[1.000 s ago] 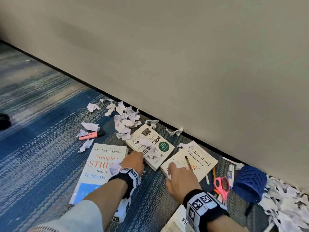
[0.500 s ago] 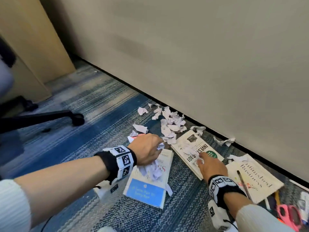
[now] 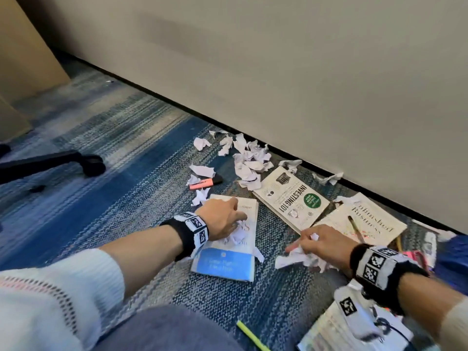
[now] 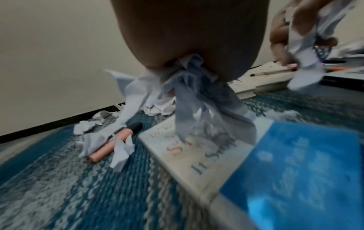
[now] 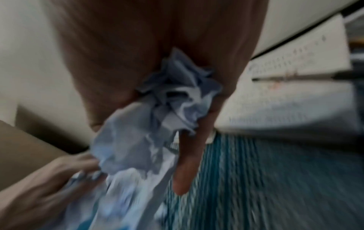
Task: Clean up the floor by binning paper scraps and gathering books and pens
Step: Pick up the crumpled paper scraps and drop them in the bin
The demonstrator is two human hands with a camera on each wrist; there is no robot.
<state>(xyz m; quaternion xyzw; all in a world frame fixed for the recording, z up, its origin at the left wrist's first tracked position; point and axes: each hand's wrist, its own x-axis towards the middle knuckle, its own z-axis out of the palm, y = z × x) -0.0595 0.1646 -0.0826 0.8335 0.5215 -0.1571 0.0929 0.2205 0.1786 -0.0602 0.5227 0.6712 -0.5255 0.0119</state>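
On the left, my left hand [image 3: 222, 217] grips crumpled paper scraps [image 3: 236, 235] above the blue-and-white book [image 3: 228, 252]. To the right, my right hand [image 3: 323, 243] clutches another bunch [image 3: 298, 257] over the carpet [image 3: 141, 158]. Loose ends hang out, so I think pieces may fall before the bin.

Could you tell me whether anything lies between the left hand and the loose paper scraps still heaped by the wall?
Nothing blocks the way. The left hand, already gripping a bunch of scraps, sits over the blue-and-white book; only carpet and a pink highlighter lie before the scrap pile.
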